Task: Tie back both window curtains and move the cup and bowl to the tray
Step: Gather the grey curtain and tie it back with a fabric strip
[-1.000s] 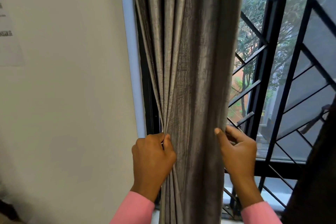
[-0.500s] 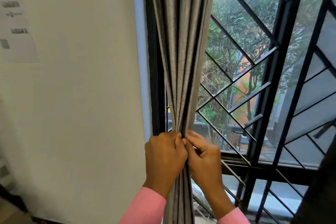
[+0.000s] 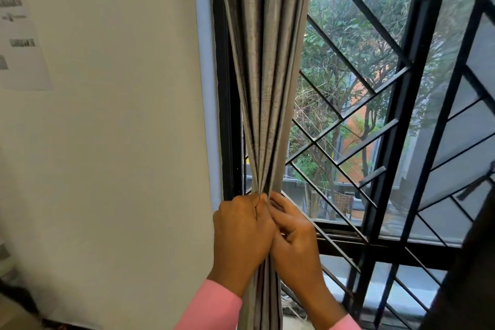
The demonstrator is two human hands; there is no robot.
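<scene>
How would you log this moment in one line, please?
grey curtain: bunched | left hand: grips it | right hand: pinches it | tie-back: not visible

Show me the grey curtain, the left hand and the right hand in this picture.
grey curtain (image 3: 267, 75), head view, on the gathered folds above the hands.
left hand (image 3: 241, 236), head view, on the back of the hand.
right hand (image 3: 294, 246), head view, on the back of the hand.

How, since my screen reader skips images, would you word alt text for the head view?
A person's left hand and right hand grip a gathered grey curtain at the window's left edge, beside a white wall. A black window grille and trees show behind.
</scene>
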